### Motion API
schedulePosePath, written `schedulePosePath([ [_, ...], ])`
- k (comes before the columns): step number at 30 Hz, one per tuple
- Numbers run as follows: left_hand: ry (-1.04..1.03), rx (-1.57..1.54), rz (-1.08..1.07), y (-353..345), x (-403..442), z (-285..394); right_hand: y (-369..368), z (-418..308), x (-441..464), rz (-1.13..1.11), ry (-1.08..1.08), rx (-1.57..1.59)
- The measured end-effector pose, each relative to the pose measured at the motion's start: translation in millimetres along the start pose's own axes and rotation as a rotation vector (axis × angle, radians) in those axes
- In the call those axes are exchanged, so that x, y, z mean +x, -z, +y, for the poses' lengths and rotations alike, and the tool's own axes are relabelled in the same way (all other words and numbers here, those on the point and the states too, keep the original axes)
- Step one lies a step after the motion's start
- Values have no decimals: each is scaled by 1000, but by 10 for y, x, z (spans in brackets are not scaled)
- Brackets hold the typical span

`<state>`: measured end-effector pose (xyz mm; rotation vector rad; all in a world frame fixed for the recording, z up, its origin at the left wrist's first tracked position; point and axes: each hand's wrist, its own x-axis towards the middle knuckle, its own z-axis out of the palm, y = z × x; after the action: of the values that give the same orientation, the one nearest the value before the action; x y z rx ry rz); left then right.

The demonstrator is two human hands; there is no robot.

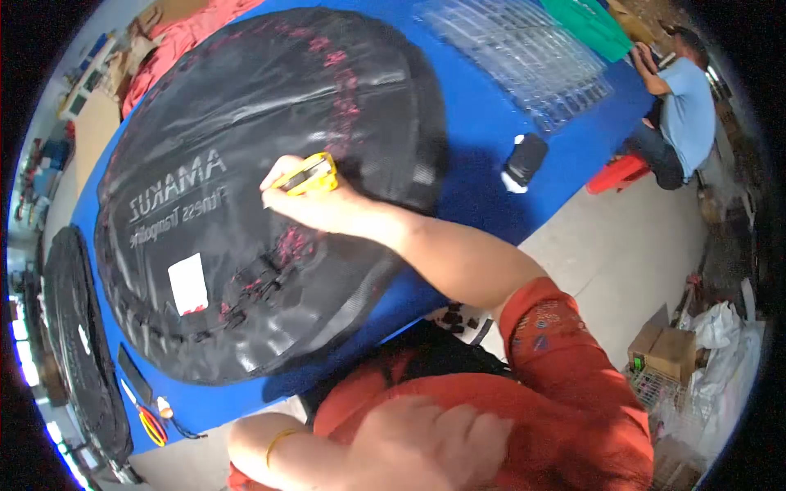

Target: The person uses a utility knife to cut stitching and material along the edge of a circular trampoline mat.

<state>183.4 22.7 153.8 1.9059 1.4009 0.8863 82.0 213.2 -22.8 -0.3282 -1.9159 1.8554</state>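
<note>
In my right hand is a yellow and black hand tool, held over a large round black trampoline cover; its exact kind is unclear. Mirrored white lettering reading "AMAKUZ Fitness Trampoline" lies left of that hand. Below the lettering is a white label. Pinkish-red marks run in a band inside the cover's edge. My left hand is close to my body, blurred, its fingers curled; what they hold, if anything, is hidden.
Red-handled scissors lie on the blue table, near the left corner. A black and white object and clear plastic tubes lie on the right. Beyond sits a person in blue. A cardboard box stands behind.
</note>
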Motion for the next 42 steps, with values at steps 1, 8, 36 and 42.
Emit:
schedulePosePath([
  [1,-92,12,92,85,29,-15,12,54,-6,13,102,-70],
  [8,-502,-124,40,219,-29,-267,29,19,-32,-5,59,-21],
  [36,-476,-1235,66,-20,145,-333,4,148,22,-27,74,31],
  [42,-875,-1196,890,-367,211,-215,-2,155,33,-27,51,5],
])
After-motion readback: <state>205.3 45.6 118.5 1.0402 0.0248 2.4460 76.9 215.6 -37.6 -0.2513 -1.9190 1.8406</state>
